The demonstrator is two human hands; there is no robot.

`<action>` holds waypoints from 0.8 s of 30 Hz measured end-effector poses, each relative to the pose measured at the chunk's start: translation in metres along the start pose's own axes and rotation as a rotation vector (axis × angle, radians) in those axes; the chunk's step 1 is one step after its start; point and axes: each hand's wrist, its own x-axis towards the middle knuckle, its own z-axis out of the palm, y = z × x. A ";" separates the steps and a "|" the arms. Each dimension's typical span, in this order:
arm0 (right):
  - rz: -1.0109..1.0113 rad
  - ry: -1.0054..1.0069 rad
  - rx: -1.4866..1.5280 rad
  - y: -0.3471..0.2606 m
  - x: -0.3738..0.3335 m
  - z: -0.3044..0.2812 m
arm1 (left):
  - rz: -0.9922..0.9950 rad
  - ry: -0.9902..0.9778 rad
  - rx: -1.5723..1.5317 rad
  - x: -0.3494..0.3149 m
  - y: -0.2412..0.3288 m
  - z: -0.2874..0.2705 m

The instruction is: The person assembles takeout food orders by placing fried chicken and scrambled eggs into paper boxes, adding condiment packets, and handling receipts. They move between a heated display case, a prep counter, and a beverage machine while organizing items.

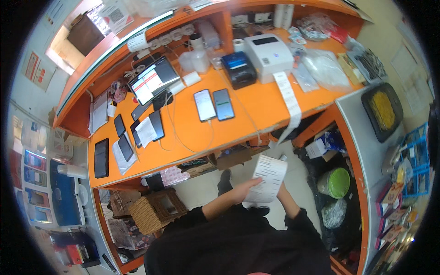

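Head view: one printed paper point(269, 176), white, held beyond the front edge of the orange tabletop point(268, 114), above the floor point(300, 181). Left hand point(244, 190): closed on the paper's left edge, thumb on top. Right hand point(283, 192): at the lower right edge; fingers mostly hidden behind, so I cannot tell its grip. On the tabletop I count: front left corner, one black tablet point(101, 158); middle, two phones point(204, 105) side by side, screens up; toward the back edge, one black printer point(239, 71) just beside one white printer point(268, 59), whose strip point(289, 103) hangs over the front edge; back left, one monitor point(153, 81), lit.
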 end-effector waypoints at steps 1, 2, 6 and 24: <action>-0.046 -0.065 -0.164 -0.034 0.041 0.034 | 0.035 0.058 -0.079 -0.016 0.008 -0.020; -0.105 -0.118 -0.331 -0.071 0.081 0.068 | 0.071 0.106 -0.153 -0.032 0.018 -0.039; -0.591 0.161 -0.985 -0.123 0.219 0.172 | 0.351 0.027 -0.275 -0.083 0.059 -0.112; -0.527 0.234 -1.330 -0.123 0.325 0.222 | 0.417 0.202 -0.460 -0.112 0.134 -0.271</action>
